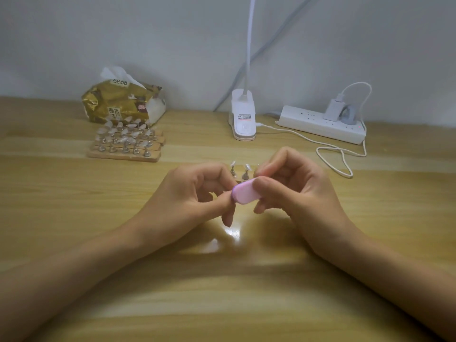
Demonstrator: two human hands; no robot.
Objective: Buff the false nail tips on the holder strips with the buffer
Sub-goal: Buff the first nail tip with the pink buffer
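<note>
Pale wood-grain tabletop (pixel 74 218) against a plain grey wall. At centre, two bare forearms reaching in from the near edge, hands meeting just above the wood.

Right hand (pixel 296 191) gripping a small lilac-pink oblong buffer block (pixel 245 193), thumb pressed on its right end, fingers curled around the far side. Left hand (pixel 197 193) curled as well, thumb tip touching the buffer's left end; impossible to tell whether gripping the buffer or something hidden behind it.

Just beyond the buffer, between the two hands, two clear false nail tips on small metal stands (pixel 243 170), upright, their base hidden by the fingers.

Far left, well apart from the hands, several flat wooden holder strips (pixel 125 154) lying side by side, rows of clear tips on metal stands rising from them. Directly behind, touching or nearly so, a crumpled gold tissue pack (pixel 121 102) with a white sheet poking out.

Far centre, a white clip-on lamp base (pixel 243 117) with its slim neck running up out of view. Far right, a white power strip (pixel 320 124) with a white charger plug (pixel 333 108) in it, and a white cable (pixel 340 159) looping loosely across the wood.
</note>
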